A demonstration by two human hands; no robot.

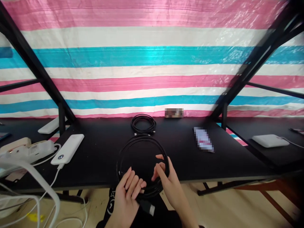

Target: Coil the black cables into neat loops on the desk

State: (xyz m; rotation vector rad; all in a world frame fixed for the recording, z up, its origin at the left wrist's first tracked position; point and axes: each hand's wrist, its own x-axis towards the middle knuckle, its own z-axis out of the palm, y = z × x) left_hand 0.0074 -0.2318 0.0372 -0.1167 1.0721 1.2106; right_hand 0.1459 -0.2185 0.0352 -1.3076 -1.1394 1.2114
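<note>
A coiled black cable (143, 138) is held up in loops between my two hands at the table's near edge. My left hand (130, 186) is closed around the lower left of the coil, fingers curled inward. A dark plug with a flat metal end (150, 208) hangs below that hand. On the right side, my right hand (165, 174) grips the loops, with its thumb and fingers bent around them. Just beyond the coil, a second coiled black cable (143, 124) lies on the black table (99, 152), its connector ends showing at the near side.
A white power bank (68, 148) with a cable plugged in lies to the left, near a white power strip (35, 150) and a thick white cord (40, 180). A blurred phone (203, 139) lies on the right. Black metal struts (51, 88) rise at both sides.
</note>
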